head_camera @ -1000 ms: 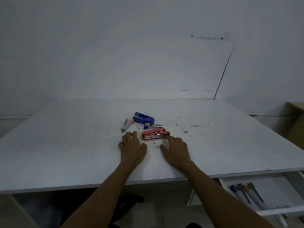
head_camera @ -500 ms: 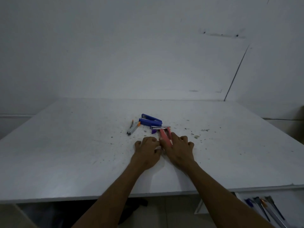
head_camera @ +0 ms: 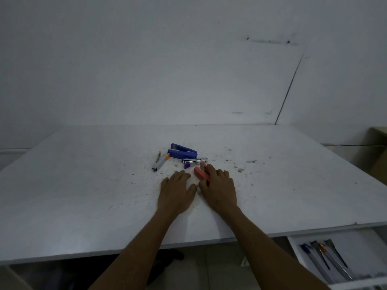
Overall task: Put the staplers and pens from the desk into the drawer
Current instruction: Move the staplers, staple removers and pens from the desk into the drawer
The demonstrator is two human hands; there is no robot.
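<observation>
In the middle of the frame the right hand (head_camera: 218,188) curls around the pink stapler (head_camera: 201,173) — its grip is pinching the stapler between thumb and fingers, most likely to lift it toward the drawer (head_camera: 356,243) that hangs open at the lower right. The left hand (head_camera: 176,190) lies flat on the white surface (head_camera: 83,185) just beside it, fingers loosely spread and holding nothing; it may be there to steady things. The pink stapler looks like smooth plastic, long and thin, with a shiny metal bit near its far end. A little higher sit a blue stapler (head_camera: 182,152) with its mouth open like a wedge, a small purple and silver stapler (head_camera: 193,161) and, to the left, a grey and orange stapler (head_camera: 160,162). The surface is flat, dull and speckled with dark crumbs. Inside the drawer several pens (head_camera: 322,258) already lie side by side — thin and straight
</observation>
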